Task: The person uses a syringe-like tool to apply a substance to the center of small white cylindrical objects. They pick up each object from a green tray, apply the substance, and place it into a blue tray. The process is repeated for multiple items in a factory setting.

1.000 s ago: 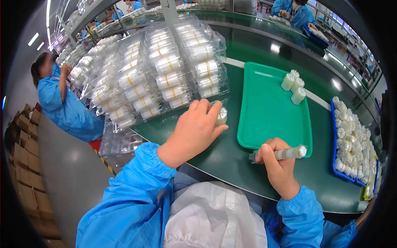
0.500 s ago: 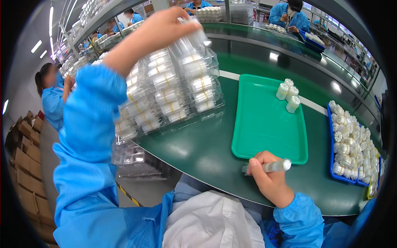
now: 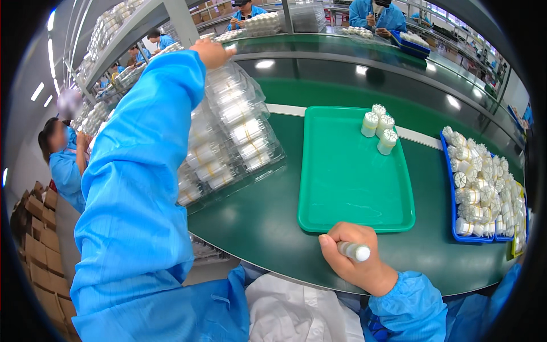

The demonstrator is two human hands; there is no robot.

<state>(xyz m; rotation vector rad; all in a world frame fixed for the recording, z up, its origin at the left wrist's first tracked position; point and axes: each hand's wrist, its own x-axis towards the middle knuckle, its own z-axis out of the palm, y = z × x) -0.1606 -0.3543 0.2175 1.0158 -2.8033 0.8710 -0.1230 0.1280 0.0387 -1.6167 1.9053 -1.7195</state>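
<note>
My left hand (image 3: 212, 53) is stretched far forward, its fingers curled at the top of stacked clear plastic trays (image 3: 272, 157). A small pale thing shows at its fingertips, too blurred to name. White cylindrical pieces with yellowish bands (image 3: 246, 132) fill the trays. My right hand (image 3: 360, 268) is closed around a pale, marker-like tube (image 3: 354, 251), its round white end facing up, just off the near edge of a green tray (image 3: 353, 176). Several white cylinders with spoked tops (image 3: 387, 142) stand upright in that tray's far right corner.
To the right, blue bins (image 3: 456, 219) hold a heap of similar white cylinders. A dark green table (image 3: 256, 222) curves round in front of me. Beyond it runs a green conveyor (image 3: 319, 94). Co-workers in blue sit further back, and cardboard boxes (image 3: 43, 251) are stacked at far left.
My left hand has moved left and down in the picture, around the top of the stacked trays. The right hand has turned so the tube's end points more toward me. The whole view has shifted.
</note>
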